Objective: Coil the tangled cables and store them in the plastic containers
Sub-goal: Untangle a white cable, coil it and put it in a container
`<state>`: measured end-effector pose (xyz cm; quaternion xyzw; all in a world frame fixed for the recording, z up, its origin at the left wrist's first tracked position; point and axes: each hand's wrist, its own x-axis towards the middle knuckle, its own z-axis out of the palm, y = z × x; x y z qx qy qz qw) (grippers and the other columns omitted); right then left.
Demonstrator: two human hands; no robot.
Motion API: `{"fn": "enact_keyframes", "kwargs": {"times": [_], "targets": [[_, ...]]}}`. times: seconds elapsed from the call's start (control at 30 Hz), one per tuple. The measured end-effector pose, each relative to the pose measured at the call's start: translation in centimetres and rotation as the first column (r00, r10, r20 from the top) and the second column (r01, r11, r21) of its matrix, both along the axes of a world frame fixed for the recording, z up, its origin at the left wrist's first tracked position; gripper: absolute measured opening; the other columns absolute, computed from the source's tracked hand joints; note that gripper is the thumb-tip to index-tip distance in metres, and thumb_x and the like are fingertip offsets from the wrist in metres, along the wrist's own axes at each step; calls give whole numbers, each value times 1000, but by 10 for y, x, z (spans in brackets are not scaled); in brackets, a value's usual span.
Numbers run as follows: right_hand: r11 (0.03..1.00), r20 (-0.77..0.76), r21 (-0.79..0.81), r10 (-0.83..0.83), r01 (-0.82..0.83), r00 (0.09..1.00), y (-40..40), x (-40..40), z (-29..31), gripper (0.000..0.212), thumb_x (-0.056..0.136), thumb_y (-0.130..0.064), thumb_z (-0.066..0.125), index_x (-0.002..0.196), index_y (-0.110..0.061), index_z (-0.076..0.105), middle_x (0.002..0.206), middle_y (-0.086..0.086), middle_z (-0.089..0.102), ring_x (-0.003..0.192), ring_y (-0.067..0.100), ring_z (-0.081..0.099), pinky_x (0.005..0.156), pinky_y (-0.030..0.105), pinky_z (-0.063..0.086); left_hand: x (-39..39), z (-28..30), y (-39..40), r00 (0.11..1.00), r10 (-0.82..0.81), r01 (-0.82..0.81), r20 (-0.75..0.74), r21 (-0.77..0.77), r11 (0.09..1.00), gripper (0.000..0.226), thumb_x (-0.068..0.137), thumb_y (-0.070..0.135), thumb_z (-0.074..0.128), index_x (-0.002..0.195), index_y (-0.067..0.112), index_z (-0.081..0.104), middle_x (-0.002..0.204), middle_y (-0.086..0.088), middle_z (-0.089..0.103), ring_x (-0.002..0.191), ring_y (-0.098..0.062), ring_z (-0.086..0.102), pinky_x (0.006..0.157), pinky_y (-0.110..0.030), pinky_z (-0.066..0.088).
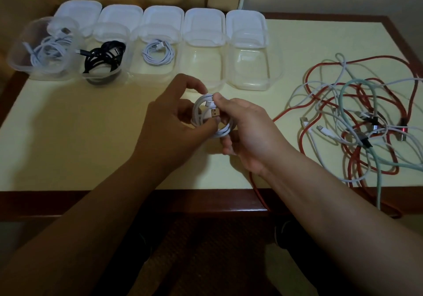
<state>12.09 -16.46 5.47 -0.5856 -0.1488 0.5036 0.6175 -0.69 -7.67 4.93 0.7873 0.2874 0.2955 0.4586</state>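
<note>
**Both hands hold a coiled white cable in front of the container row**

The pale yellow surface (91, 121) with its dark wood border carries everything. Taking the row of clear plastic containers (253, 66) along its far side as the landmark: five tubs stand side by side, and just behind each, against the wall, lies a white lid (207, 21).

To the right of the row, well apart from it, sprawls the tangle of cables (357, 121): red, white and pale green strands looped over one another, with several plugs lying among them. A red strand and a green strand run from it over the near edge of the surface.

Inside the row, the leftmost tub, which sits tilted, holds a loose white cable (45, 50). The second tub from the left holds a coiled black cable (103, 57), and the third holds a small white coil (158, 54). The two tubs at the right end of the row have no cable in them.

Just in front of the fourth tub, both hands meet above the surface around a coiled white cable (212, 117). The left hand (169, 121) curls round the coil's left side, its thumb pressed on the lower loops. The right hand (249, 133) grips the coil from the right, its thumb on the top of the loops. The cable's USB plug (214, 113) lies across the middle of the coil, between the two thumbs.
</note>
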Motion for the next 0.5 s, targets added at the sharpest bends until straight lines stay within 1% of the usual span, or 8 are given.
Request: {"fn": "enact_keyframes", "kwargs": {"times": [0.07,0.13,0.17,0.2,0.23,0.3,0.4,0.5], "targets": [[1000,50,17,-21,20,999,1,-1,-2,27,101,-32,67,95,-6,63,62,12,55,34,16,43,38,20,39,0,-1,-3,998,67,-67,0,129,989,36,82,19,82,112,20,63,80,3,76,69,-16,73,65,-40,58],[999,107,21,-44,42,993,2,0,-4,31,101,-32,68,100,-1,66,62,14,54,35,15,45,38,21,41,0,-4,-3,991,134,-134,18,272,953,28,83,27,83,108,23,72,102,8,74,77,-11,71,66,-38,58],[999,131,19,-53,51,990,2,1,-5,36,101,-32,67,103,4,66,61,13,54,35,15,46,38,22,42,0,-7,-1,986,164,-165,32,340,926,25,82,31,83,106,24,76,113,8,70,82,-9,69,66,-38,57],[998,149,20,-58,55,987,2,2,-5,40,102,-31,67,105,9,64,61,14,55,35,14,47,38,22,43,0,-9,1,982,181,-186,50,391,902,22,83,32,84,102,23,78,118,6,67,85,-9,68,66,-37,56],[998,165,28,-62,58,984,2,2,-6,44,102,-30,67,107,12,61,62,15,55,35,15,48,39,23,44,0,-11,2,981,183,-195,68,422,885,19,83,30,83,99,21,80,115,3,67,87,-11,67,66,-38,55],[997,211,45,-77,69,974,3,3,-9,46,102,-28,67,109,16,56,62,17,56,35,17,49,40,24,45,1,-14,0,985,152,-174,85,470,865,12,86,23,81,95,16,80,102,1,70,87,-16,67,68,-41,54],[994,276,40,-109,102,955,3,6,-13,46,101,-28,69,104,16,55,58,12,58,37,18,52,40,25,47,4,-15,-6,988,124,-156,94,543,825,5,90,15,78,92,11,78,94,0,71,85,-23,67,69,-44,52],[994,289,6,-108,112,951,3,12,-13,45,100,-30,71,99,14,59,59,13,56,38,17,53,40,25,48,5,-9,-12,979,125,-190,163,487,853,4,91,11,78,92,7,77,94,-2,70,85,-17,67,67,-39,55]]}}
